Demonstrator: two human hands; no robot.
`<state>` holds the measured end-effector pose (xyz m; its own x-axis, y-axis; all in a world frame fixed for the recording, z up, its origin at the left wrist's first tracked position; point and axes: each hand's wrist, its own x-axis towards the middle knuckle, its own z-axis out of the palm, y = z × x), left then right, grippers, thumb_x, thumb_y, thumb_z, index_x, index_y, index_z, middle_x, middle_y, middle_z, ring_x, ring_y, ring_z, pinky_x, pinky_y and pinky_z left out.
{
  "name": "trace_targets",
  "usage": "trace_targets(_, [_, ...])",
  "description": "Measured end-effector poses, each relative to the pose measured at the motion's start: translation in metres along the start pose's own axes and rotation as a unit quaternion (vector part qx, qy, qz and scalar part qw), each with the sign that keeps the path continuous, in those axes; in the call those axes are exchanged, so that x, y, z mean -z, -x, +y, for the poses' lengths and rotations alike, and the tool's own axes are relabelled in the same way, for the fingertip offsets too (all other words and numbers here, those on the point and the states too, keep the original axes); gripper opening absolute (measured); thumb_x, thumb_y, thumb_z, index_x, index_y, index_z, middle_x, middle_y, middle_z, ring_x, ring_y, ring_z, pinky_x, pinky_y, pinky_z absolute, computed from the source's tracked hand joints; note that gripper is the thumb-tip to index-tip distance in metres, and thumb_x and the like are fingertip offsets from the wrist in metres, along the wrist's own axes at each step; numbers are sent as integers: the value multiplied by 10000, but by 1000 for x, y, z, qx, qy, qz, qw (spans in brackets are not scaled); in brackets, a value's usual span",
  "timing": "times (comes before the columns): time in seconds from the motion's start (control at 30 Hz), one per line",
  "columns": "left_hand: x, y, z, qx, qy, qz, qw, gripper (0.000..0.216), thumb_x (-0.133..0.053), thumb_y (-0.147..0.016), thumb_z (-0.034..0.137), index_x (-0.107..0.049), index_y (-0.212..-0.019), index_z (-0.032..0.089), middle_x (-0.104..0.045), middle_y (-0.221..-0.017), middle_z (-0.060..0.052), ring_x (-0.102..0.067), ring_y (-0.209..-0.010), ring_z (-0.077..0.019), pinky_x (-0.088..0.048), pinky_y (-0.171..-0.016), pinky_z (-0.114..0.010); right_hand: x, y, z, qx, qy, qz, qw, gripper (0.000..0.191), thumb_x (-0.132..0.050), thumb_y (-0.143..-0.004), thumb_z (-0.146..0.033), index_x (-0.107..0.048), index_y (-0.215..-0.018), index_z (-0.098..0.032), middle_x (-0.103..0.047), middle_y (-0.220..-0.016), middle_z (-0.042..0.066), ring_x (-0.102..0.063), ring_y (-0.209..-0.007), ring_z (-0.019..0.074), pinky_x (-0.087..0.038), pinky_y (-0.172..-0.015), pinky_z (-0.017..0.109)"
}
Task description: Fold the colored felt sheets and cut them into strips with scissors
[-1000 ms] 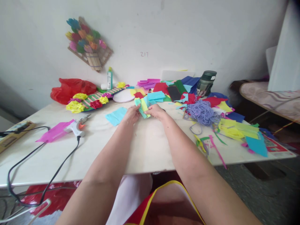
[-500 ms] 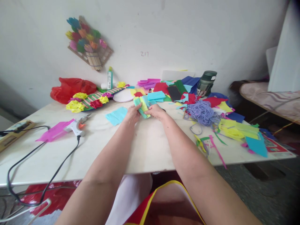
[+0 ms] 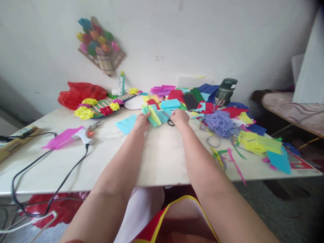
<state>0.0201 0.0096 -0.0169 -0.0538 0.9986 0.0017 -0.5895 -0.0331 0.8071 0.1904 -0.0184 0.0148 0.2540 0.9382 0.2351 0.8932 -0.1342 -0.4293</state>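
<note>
My left hand (image 3: 142, 123) is closed on a folded piece of crepe paper (image 3: 154, 116), pale green and yellow with a light blue part. Just right of it, my right hand (image 3: 180, 118) is closed at the scissors (image 3: 171, 122); a black handle loop shows beside the fingers, and the blades point left toward the paper. How the fingers grip the scissors is partly hidden. Flat on the table left of my left hand lies a light blue paper sheet (image 3: 126, 124). A stack of light blue paper (image 3: 170, 103) rests behind my hands.
A glue gun (image 3: 84, 134) with a black cord lies on the left near magenta paper (image 3: 63, 137). Yarn (image 3: 219, 122), paper scraps, a dark phone (image 3: 190, 102) and a dark bottle (image 3: 225, 91) crowd the right. Paper flowers (image 3: 107, 107) stand back left.
My right hand has let go of the folded crepe paper and moved right to the scissors. My left hand still holds the paper. The view has shifted slightly.
</note>
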Motion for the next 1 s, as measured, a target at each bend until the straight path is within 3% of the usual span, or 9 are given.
trace_targets(0.1, [1,-1,1,22,-16,15,1000,74,-622,-733,86,-650,-793,118,-692,-736,-68,-670,-815,-210,-546,-782,-344,1,1,2,-27,76,-43,996,304,-573,-739,-222,-660,-1017,-138,-645,-1065,168,-598,-1018,283,-466,-778,342])
trace_targets(0.23, [1,-2,1,21,-22,28,999,89,-609,-731,60,-647,-789,115,-694,-747,-70,-665,-845,-205,-538,-809,-332,-2,4,0,0,113,-80,990,356,-584,-728,-237,-647,-1058,-120,-630,-1106,180,-576,-1064,294,-471,-803,345])
trace_targets(0.5, [4,1,4,-10,-5,0,1000,87,-620,-720,52,-649,-769,118,-703,-779,-65,-664,-840,-191,-519,-844,-331,3,5,-5,39,122,-77,989,277,-613,-712,-162,-661,-984,-140,-647,-1047,187,-612,-988,284,-468,-773,333])
trace_targets(0.67, [7,-2,4,-17,-3,5,1000,110,-658,-694,65,-650,-787,124,-705,-784,-66,-664,-862,-191,-514,-848,-316,5,4,-2,27,79,-62,995,237,-612,-726,-170,-669,-954,-141,-645,-1026,192,-607,-998,308,-451,-787,367])
trace_targets(0.77, [9,-4,4,-17,-3,8,1000,128,-670,-682,69,-651,-801,114,-708,-812,-83,-663,-874,-202,-514,-857,-332,3,1,3,16,20,-39,999,257,-611,-726,-217,-671,-974,-184,-664,-1027,130,-602,-1002,283,-456,-764,337])
trace_targets(0.87, [11,-5,3,-11,-8,-5,1000,124,-662,-690,80,-656,-811,107,-709,-841,-99,-665,-871,-216,-520,-848,-351,0,-4,5,37,-129,-49,990,263,-643,-704,-263,-670,-960,-208,-689,-911,59,-641,-856,221,-462,-616,257])
trace_targets(1.0, [14,-6,3,-5,-15,-34,999,145,-662,-692,92,-663,-836,104,-709,-854,-99,-670,-842,-212,-524,-831,-350,0,-4,3,46,-366,-151,917,240,-607,-744,-203,-631,-981,-171,-652,-742,7,-586,-521,97,-347,-386,175])
